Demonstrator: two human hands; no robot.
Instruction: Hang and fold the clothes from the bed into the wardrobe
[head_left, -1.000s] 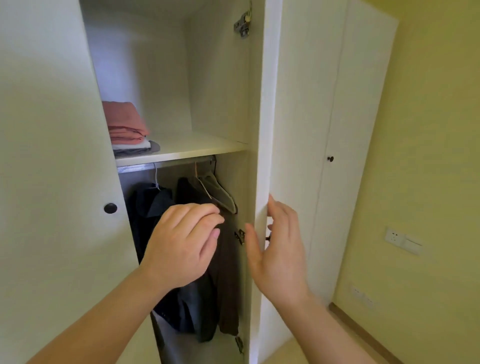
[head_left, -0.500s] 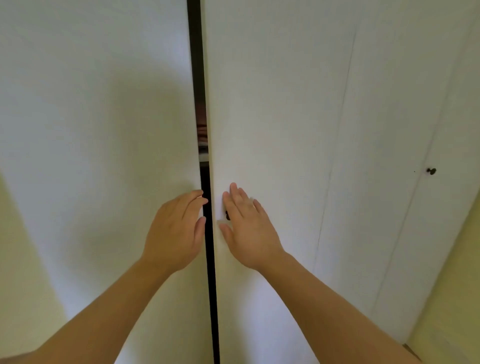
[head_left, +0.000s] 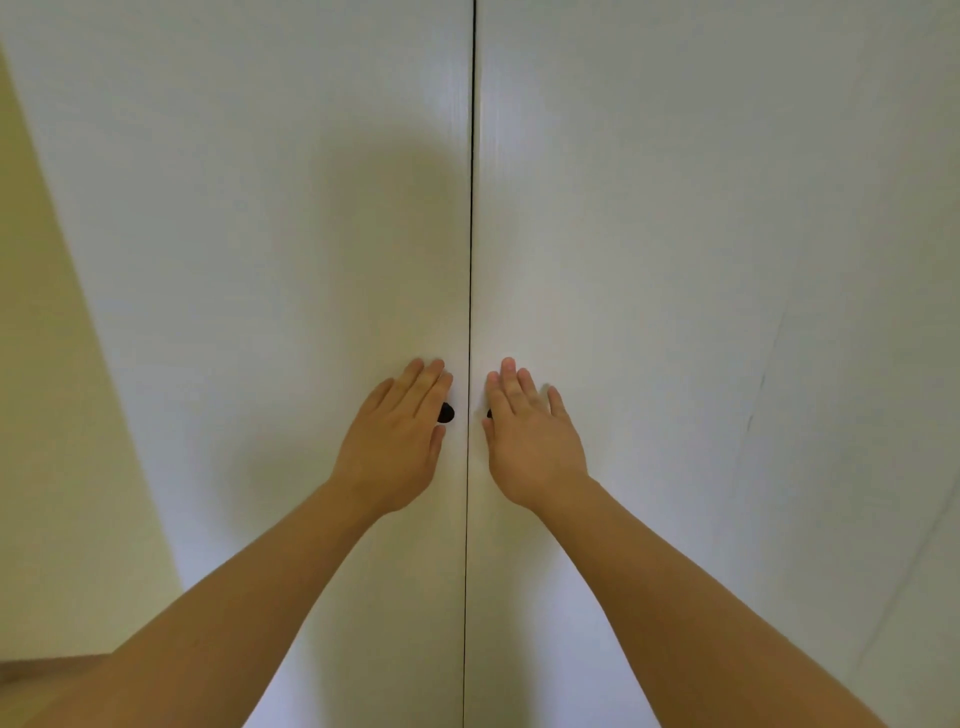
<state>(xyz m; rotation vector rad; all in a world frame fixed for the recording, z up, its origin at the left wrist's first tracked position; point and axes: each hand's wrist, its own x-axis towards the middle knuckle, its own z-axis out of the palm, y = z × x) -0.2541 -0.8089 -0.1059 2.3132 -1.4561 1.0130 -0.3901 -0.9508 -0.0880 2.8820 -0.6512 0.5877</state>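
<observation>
Closed wardrobe doors (head_left: 260, 208), hands (head_left: 393, 441) (head_left: 531, 441) flat against them.

Both bare arms reach forward, the left hand (head_left: 397, 436) and right hand (head_left: 531, 441) side by side, palms facing away, fingers straight.

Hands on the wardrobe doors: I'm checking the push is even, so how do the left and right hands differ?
The left hand holds its fingers together; the right hand spreads them. The left knob shows beside the left hand; the right hand hides most of the right knob. Both lie flat beside the seam.
</observation>
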